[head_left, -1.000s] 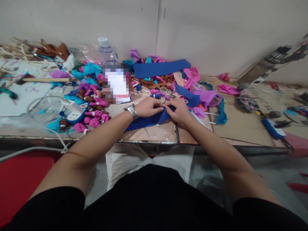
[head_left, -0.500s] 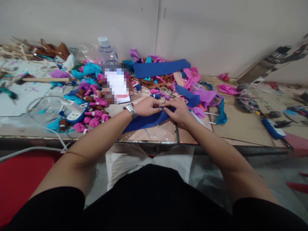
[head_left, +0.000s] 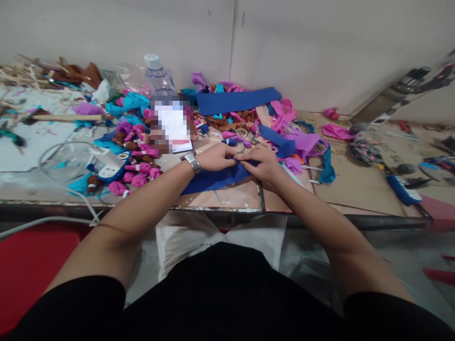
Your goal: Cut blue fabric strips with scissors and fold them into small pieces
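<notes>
A strip of dark blue fabric (head_left: 215, 181) lies at the bench's front edge, below both hands. My left hand (head_left: 216, 157), with a metal watch (head_left: 192, 162) at its wrist, pinches the strip's upper edge between thumb and fingers. Right beside it my right hand (head_left: 262, 162) is closed on the same edge, the fingertips of both hands nearly meeting. Part of the strip is hidden under the hands. Just beyond them lie a roll of tape (head_left: 241, 133) and a small dark blue bundle (head_left: 230, 142).
A phone (head_left: 174, 124) leans before a clear bottle (head_left: 159, 78). Pink and brown cloth bundles (head_left: 140, 180) crowd the left, near a power strip (head_left: 115, 171). Another blue strip (head_left: 238, 101) tops the scrap pile behind. Cardboard (head_left: 355, 184) and a pincushion-like dark object (head_left: 364, 148) lie right.
Both hands stay at the blue fabric. The right fingertips have shifted slightly left, closer to the left thumb, along the strip's upper edge.
</notes>
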